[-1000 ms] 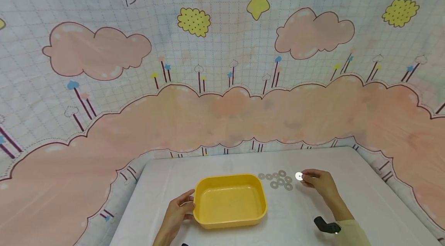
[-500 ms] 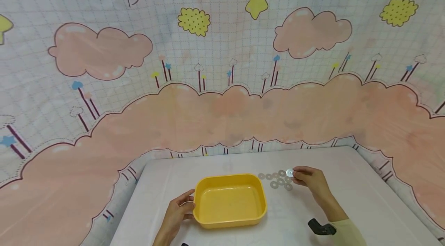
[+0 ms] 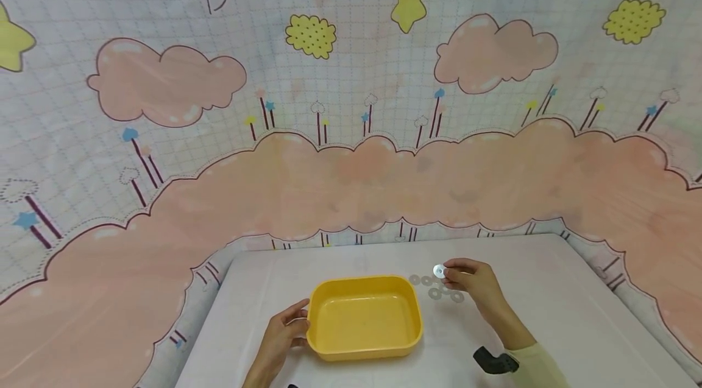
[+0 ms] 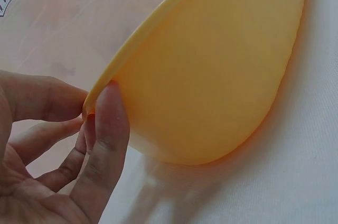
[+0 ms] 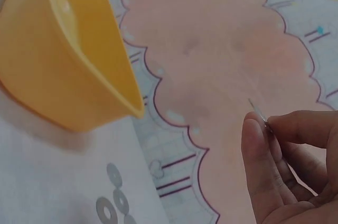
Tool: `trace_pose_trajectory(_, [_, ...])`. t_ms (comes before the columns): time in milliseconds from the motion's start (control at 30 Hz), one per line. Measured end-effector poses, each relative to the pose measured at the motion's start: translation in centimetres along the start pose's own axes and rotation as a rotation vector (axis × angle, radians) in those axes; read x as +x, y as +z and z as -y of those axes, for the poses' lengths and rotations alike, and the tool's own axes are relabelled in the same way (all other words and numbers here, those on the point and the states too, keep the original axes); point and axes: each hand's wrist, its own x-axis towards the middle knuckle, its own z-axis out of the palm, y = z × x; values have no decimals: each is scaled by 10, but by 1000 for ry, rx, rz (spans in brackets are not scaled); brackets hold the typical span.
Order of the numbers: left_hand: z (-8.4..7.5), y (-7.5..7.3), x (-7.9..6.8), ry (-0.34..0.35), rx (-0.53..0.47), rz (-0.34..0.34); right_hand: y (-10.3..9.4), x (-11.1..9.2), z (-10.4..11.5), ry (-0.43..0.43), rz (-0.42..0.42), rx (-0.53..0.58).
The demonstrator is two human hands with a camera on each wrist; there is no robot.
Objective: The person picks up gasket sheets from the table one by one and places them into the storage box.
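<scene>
Between thumb and fingers, my right hand [image 3: 476,283] pinches a flat metal washer [image 3: 439,271] above the table; the right wrist view shows the washer [image 5: 257,112] edge-on. Below and around it lie several grey washers [image 3: 435,293] on the white cloth, some hidden behind the hand. My left hand [image 3: 281,333] holds the left rim of a yellow plastic basin [image 3: 364,353]. In the left wrist view its thumb presses the outside wall of the basin [image 4: 211,76] while fingers curl over the rim.
The white-covered table [image 3: 307,260] reaches back to a hanging cloth [image 3: 351,187] printed with clouds and stars. The basin stands left of the washers, its inside showing bare yellow. A black strap device [image 3: 496,361] sits on the right wrist.
My right hand has moved left with the washer, from right of the loose washers to over them. The left hand and the basin have stayed in place.
</scene>
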Motion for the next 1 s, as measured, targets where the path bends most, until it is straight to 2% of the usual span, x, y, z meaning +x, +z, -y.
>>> trace_pose_trajectory(133, [-3,1,0,-7,-3,1,11,2,6,8,21,40])
trace_pose_trajectory(467, [5,0,9,18,-13,-11,37,5,19,39,87,119])
trace_pose_trajectory(667, [5,-2,8,25,-10,-4,52,3,22,45,159,165])
trace_pose_trajectory(833, [7,-3,10,10,28,0,63,1,22,42,190,193])
trace_pose_trajectory(1000, [8,-4,11,17,25,3,75,0,24,27,212,203])
